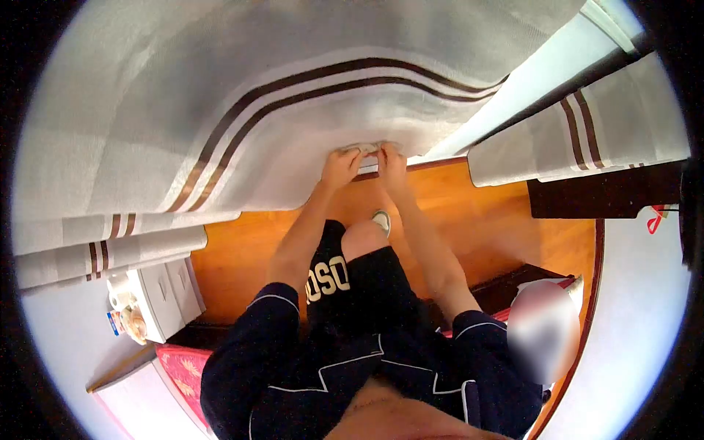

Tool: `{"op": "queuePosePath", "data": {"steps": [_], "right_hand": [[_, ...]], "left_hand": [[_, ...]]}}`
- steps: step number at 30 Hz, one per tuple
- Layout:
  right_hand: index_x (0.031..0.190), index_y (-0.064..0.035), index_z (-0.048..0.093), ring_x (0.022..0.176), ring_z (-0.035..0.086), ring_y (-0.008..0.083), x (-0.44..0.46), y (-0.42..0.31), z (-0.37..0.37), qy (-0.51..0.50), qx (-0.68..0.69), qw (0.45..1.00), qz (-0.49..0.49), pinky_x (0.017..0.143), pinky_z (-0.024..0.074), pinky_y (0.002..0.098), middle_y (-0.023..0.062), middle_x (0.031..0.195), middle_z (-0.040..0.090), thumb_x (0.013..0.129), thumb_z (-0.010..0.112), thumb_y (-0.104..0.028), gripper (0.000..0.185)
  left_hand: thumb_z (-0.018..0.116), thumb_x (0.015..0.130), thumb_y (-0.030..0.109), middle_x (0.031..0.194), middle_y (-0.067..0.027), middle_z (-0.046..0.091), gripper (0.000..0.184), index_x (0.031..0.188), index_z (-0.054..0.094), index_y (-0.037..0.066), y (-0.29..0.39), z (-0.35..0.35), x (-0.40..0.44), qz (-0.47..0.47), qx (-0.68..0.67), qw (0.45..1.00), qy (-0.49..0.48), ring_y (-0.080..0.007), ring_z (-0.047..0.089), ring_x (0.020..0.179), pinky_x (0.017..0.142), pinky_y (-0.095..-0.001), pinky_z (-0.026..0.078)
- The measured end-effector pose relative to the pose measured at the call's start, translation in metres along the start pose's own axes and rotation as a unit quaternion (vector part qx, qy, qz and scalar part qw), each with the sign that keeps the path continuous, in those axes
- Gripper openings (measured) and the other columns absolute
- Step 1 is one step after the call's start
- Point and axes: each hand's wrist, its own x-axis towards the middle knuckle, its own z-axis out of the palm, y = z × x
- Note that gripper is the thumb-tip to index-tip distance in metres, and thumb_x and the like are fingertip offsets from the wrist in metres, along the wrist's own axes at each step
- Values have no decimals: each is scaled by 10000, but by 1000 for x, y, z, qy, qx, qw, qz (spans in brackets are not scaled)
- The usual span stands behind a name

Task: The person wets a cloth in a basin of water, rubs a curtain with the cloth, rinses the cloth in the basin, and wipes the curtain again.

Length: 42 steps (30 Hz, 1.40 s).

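A light grey curtain with two dark brown stripes (pixel 293 82) spreads across the top of the view. Its bottom edge is gathered between my hands. My left hand (pixel 342 166) pinches the hem on the left side, fingers closed on the cloth. Close beside it on the right, my right hand (pixel 391 160) grips the same hem with fingers closed. A short stretch of bunched hem shows between the two hands.
Another striped curtain (pixel 623 125) hangs at the right, above a dark brown furniture piece (pixel 572 192). A white drawer cabinet (pixel 163 297) stands at the left with items on top. Wooden floor (pixel 257 242) lies below. Red patterned fabric (pixel 183 374) shows lower left.
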Motion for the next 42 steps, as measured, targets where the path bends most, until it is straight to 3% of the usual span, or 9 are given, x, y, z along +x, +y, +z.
{"op": "queuePosePath", "data": {"steps": [3, 13, 16, 17, 23, 28, 31, 36, 42], "right_hand": [[850, -4, 562, 603, 611, 322, -2, -4, -2, 20, 38, 999, 12, 533, 458, 371, 173, 690, 605, 834, 567, -37, 37], [852, 31, 561, 597, 544, 237, 113, -109, -141, 257, 56, 962, -80, 582, 440, 321, 133, 685, 570, 841, 574, -51, 84], [850, 16, 555, 615, 545, 300, 123, -112, -138, 304, 64, 945, -105, 571, 430, 348, 149, 719, 552, 837, 559, -35, 53], [864, 18, 551, 638, 556, 311, 112, -109, -136, 271, 59, 957, -82, 577, 435, 354, 170, 748, 560, 834, 556, -35, 62], [879, 26, 558, 671, 590, 329, 53, -32, -85, 139, 92, 986, 17, 601, 457, 381, 194, 777, 589, 843, 556, -63, 96], [920, 15, 585, 664, 610, 302, 61, -109, -89, 115, 133, 983, -47, 603, 478, 354, 186, 786, 608, 852, 555, -78, 119], [917, -14, 598, 623, 625, 265, 72, -177, -85, 70, 191, 974, -100, 564, 488, 335, 149, 751, 627, 831, 583, -90, 115], [883, -68, 600, 593, 632, 282, 85, -282, -75, 16, 250, 950, -185, 534, 488, 342, 123, 675, 630, 819, 602, -137, 94], [883, -62, 591, 592, 624, 326, 122, -328, -38, 15, 242, 956, -165, 524, 485, 379, 157, 665, 618, 834, 590, -145, 97]], "left_hand": [[561, 858, 159, 653, -159, 604, 176, 776, 630, 20, 3, -1, -1, -64, 1, 996, -60, -319, 597, 571, 525, -381, 464], [599, 830, 114, 632, -120, 615, 173, 677, 583, 34, 154, -49, 142, -24, -89, 986, 139, -273, 581, 499, 448, -331, 440], [609, 828, 121, 630, -119, 618, 235, 630, 526, 27, 161, -40, 151, -13, -161, 962, 222, -280, 584, 499, 448, -328, 437], [596, 841, 135, 667, -113, 643, 241, 640, 530, 21, 153, -40, 139, -49, -91, 983, 150, -281, 609, 539, 458, -326, 448], [564, 867, 118, 646, -146, 621, 232, 677, 533, -13, 100, 9, 78, -38, -135, 982, 123, -237, 535, 465, 470, -325, 417], [553, 883, 141, 662, -169, 588, 239, 716, 560, -30, 118, -52, 60, -125, -123, 974, 144, -180, 529, 545, 523, -302, 413], [552, 879, 135, 653, -202, 563, 257, 684, 541, -34, 132, -110, 46, -118, -55, 965, 227, -294, 555, 549, 495, -353, 399], [540, 902, 133, 622, -80, 588, 204, 802, 616, -28, 164, -216, 54, -87, 0, 915, 393, -88, 490, 578, 513, -266, 395], [519, 920, 153, 686, -75, 644, 247, 788, 606, -37, 126, -273, 86, -96, -68, 921, 371, -85, 534, 607, 545, -239, 423]]}}
